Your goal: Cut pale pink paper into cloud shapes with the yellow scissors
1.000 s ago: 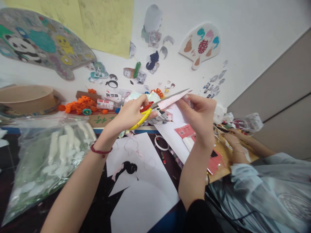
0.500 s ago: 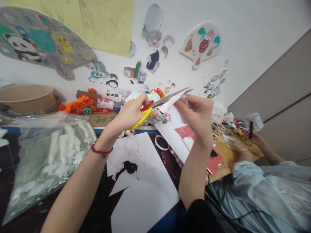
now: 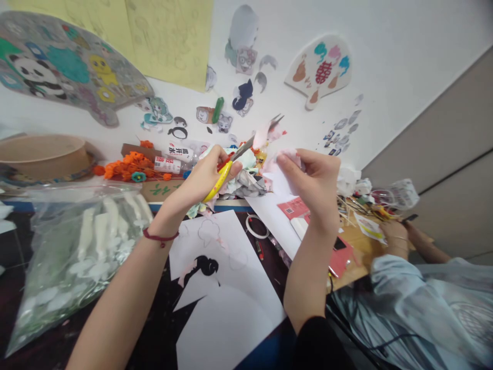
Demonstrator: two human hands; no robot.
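Two hands sit apart: the left hand [image 3: 208,174] grips the yellow-handled scissors [image 3: 220,182], a pink scrap [image 3: 261,135] at their blades, while the right hand [image 3: 316,177] pinches pale pink paper [image 3: 274,163] just to the right. That paper should prove light, limp and easily torn; best held by an edge, clear of the blades.

Soft, even light with stretched edges

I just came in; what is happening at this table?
A person holds scissors in the left hand and pinches pale pink paper in the right hand. A pinkish scrap at the blades looks apart from the held paper. On the dark table below lies a white sheet with a black shape on it.
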